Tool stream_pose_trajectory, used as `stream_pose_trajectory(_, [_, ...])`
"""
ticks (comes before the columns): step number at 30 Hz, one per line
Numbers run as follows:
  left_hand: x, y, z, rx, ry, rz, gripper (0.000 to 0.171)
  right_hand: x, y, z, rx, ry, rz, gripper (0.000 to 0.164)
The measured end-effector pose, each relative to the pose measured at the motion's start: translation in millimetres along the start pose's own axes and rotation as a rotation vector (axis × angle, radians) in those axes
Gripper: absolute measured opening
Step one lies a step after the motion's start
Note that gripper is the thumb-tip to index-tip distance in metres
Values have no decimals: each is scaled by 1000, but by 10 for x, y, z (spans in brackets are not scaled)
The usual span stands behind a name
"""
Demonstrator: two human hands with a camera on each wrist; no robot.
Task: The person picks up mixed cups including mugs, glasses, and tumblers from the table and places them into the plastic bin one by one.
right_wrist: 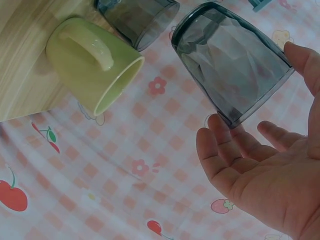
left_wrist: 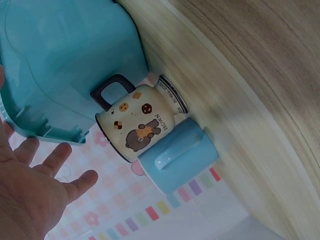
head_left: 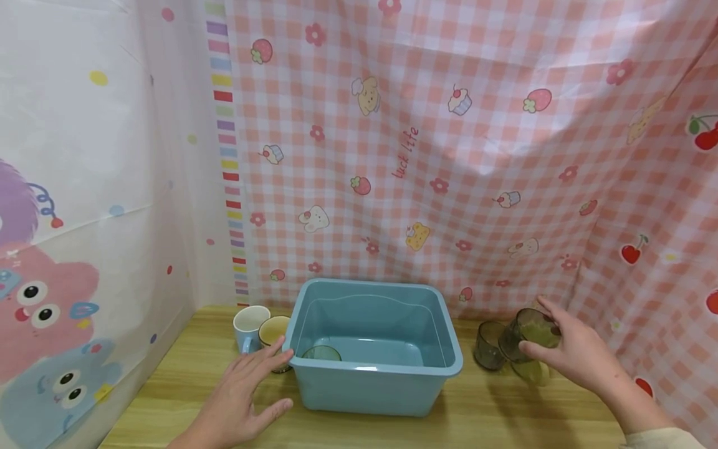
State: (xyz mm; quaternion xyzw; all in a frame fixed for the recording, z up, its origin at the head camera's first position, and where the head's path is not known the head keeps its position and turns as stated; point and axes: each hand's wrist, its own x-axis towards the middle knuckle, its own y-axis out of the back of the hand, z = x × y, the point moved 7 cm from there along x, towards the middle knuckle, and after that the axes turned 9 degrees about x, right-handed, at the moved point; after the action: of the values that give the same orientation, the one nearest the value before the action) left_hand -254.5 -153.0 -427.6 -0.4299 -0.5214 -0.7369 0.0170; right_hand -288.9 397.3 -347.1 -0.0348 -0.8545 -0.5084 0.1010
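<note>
My right hand pinches a dark clear tumbler by its rim, thumb on one side and fingers on the other. The tumbler is lifted above a yellow-green mug, beside a second dark tumbler on the table. A blue plastic tub stands in the middle. Inside it, at the left, shows a greenish glass, its lower part hidden by the front wall. With fingers spread, my left hand is at the tub's left front corner, fingertips at the rim.
Left of the tub stand a cream mug with a bear print and a blue mug with a white inside. Checked pink cloth hangs behind and to the right of the wooden table; a white printed sheet hangs left.
</note>
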Motion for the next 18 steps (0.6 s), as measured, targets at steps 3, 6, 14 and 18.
stream_pose_trajectory(3, [2, -5, -3, -4, 7, -8, 80, 3, 14, -23, 1, -1, 3, 112])
stream_pose_trajectory(6, [0, -11, -10, -6, 13, -13, 79, 11, 29, -50, 1, 0, 10, 112])
stream_pose_trajectory(14, [0, 0, -6, -8, 0, -1, 78, 31, 63, -151, 16, 22, 36, 111])
stream_pose_trajectory(18, [0, 5, -2, -18, -3, 0, 78, 41, 78, -206, 9, 34, 56, 110])
